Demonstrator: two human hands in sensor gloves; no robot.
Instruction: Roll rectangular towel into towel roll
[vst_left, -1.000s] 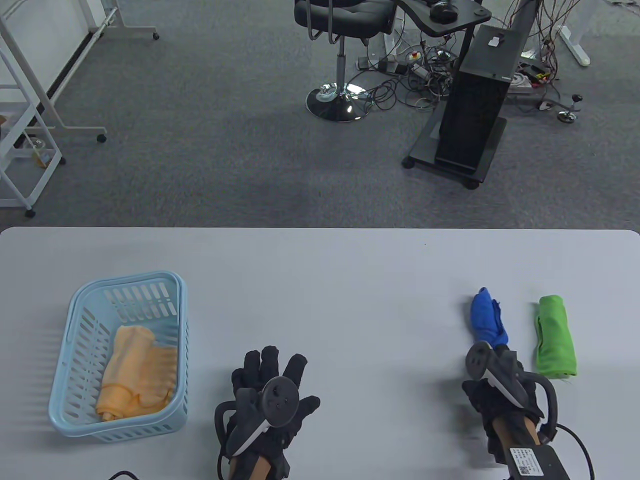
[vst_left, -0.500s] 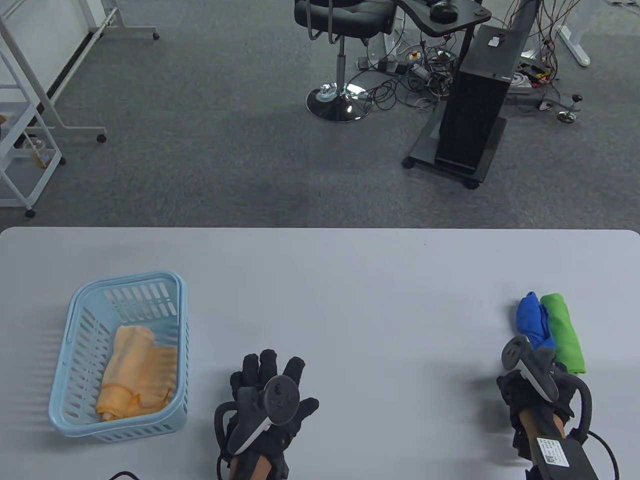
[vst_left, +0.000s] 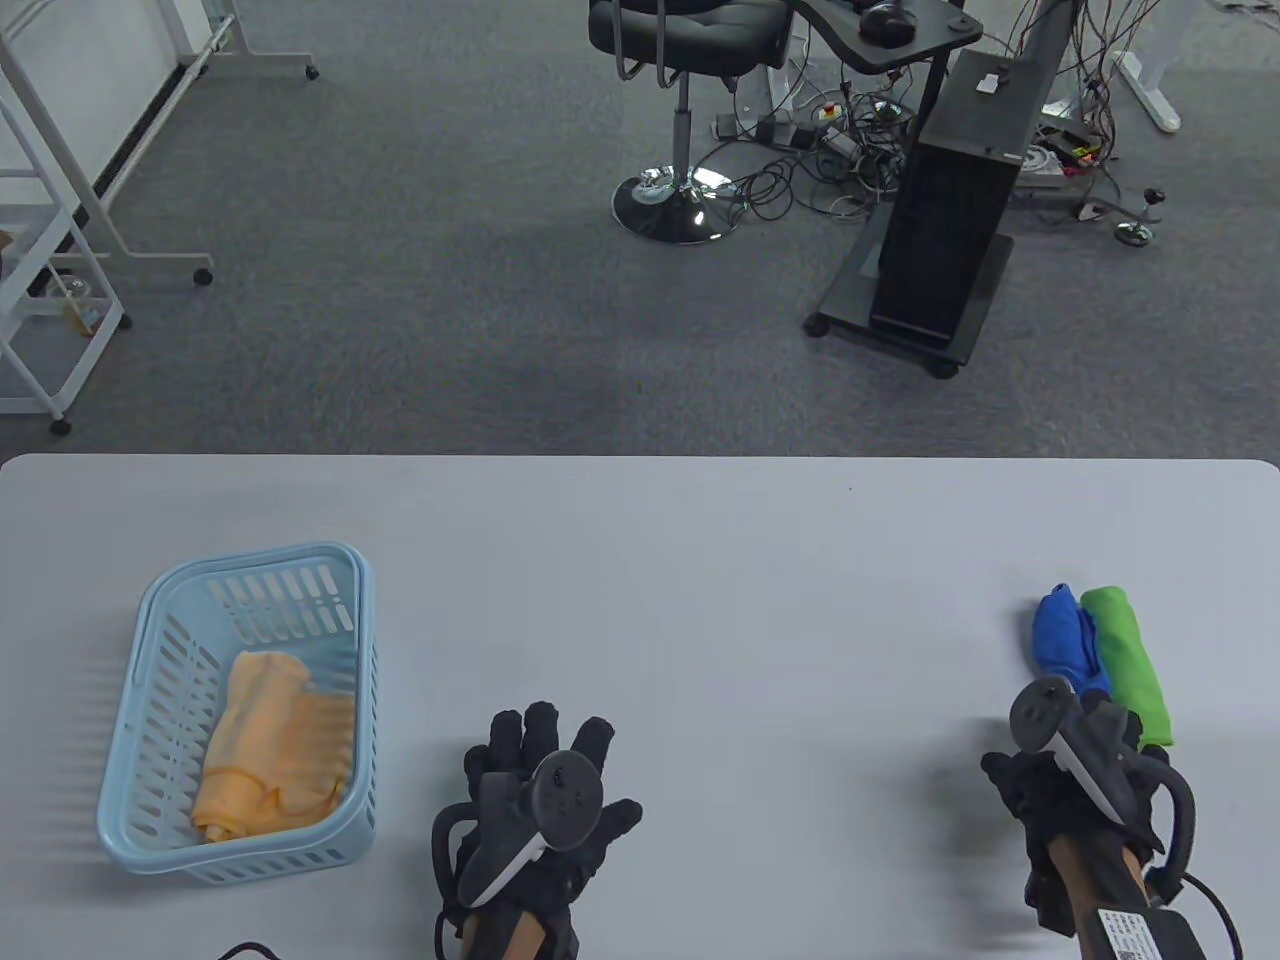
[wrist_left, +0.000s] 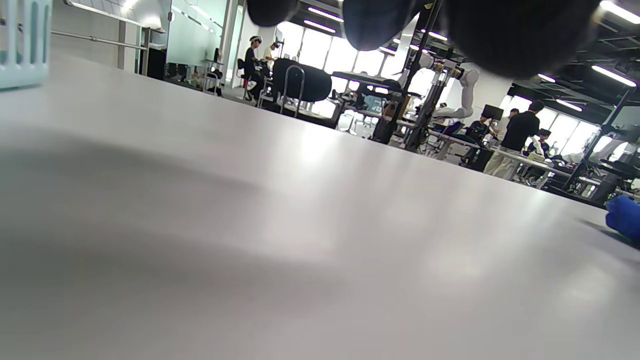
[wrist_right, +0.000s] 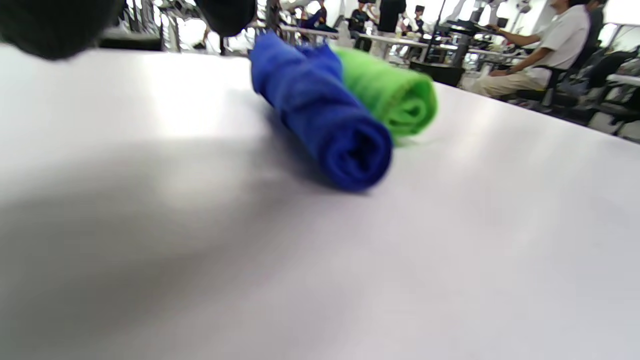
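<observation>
A rolled blue towel (vst_left: 1065, 640) lies on the white table, touching a rolled green towel (vst_left: 1130, 660) on its right. In the right wrist view the blue roll (wrist_right: 325, 110) and the green roll (wrist_right: 390, 90) lie side by side with no fingers on them. My right hand (vst_left: 1075, 770) is just in front of the two rolls, open and empty. My left hand (vst_left: 545, 765) rests flat on the table near the front edge, fingers spread and empty. The blue roll's end shows at the far right of the left wrist view (wrist_left: 625, 217).
A light blue plastic basket (vst_left: 255, 560) stands at the left of the table with a crumpled orange towel (vst_left: 275, 740) inside. The basket's corner shows in the left wrist view (wrist_left: 22, 45). The white table (vst_left: 700, 600) stretches between the hands.
My right hand carried the blue roll to the right, set it against the green roll, let go and drew back a little toward the front edge. My left hand has barely moved.
</observation>
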